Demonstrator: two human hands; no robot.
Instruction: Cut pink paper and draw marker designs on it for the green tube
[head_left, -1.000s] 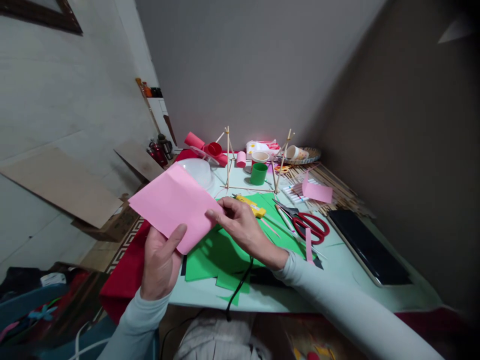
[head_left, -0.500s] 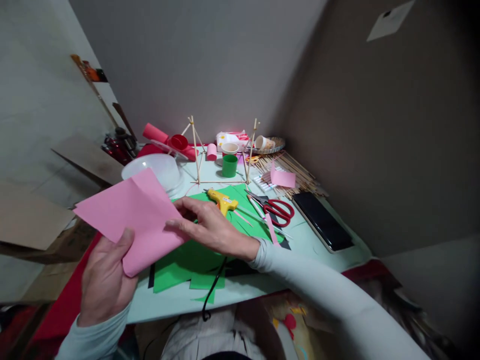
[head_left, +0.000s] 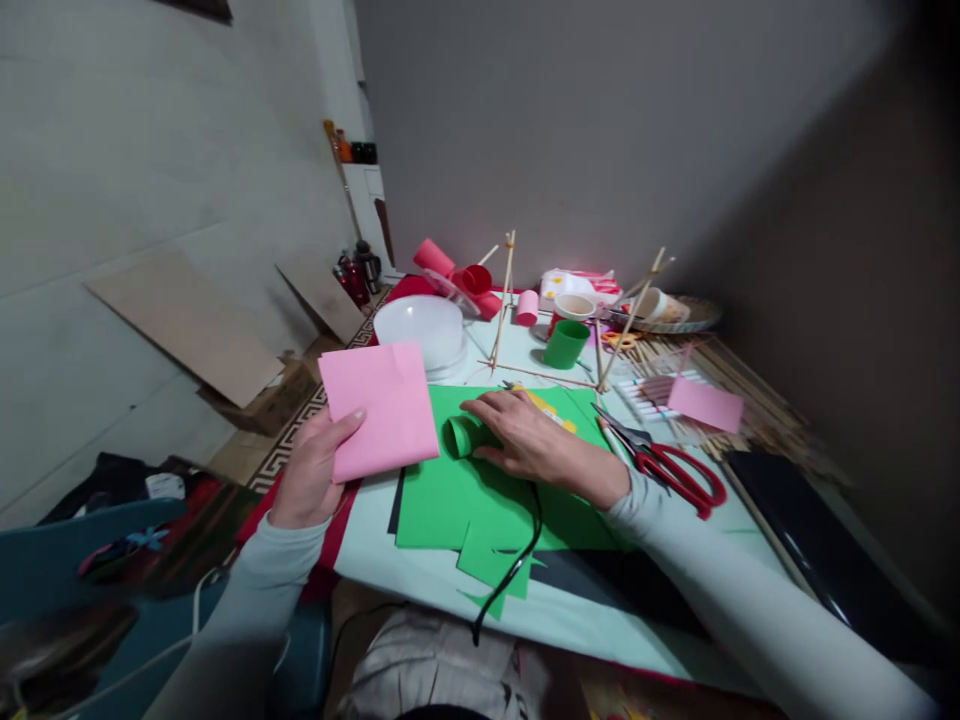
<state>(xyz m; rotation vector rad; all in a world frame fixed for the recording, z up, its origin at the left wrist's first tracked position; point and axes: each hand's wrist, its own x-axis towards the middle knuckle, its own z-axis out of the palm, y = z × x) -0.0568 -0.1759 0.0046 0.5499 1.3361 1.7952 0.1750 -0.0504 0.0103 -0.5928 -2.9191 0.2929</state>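
Left hand [head_left: 313,465] grips folded pink paper [head_left: 386,410] at the left of the green sheets [head_left: 435,510]; right hand [head_left: 529,435] curls around a green tube [head_left: 464,436] over the sheets. Tube appears formed; pink paper is not rolled. Stick frame [head_left: 503,302] behind the sheets appears assembled.

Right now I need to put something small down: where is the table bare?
A strip of tablecloth left of the green sheets; a mostly bare patch between the scissors and flat black object. Crowded: the middle, with the right hand at the green roll, and the back, around the green cup.
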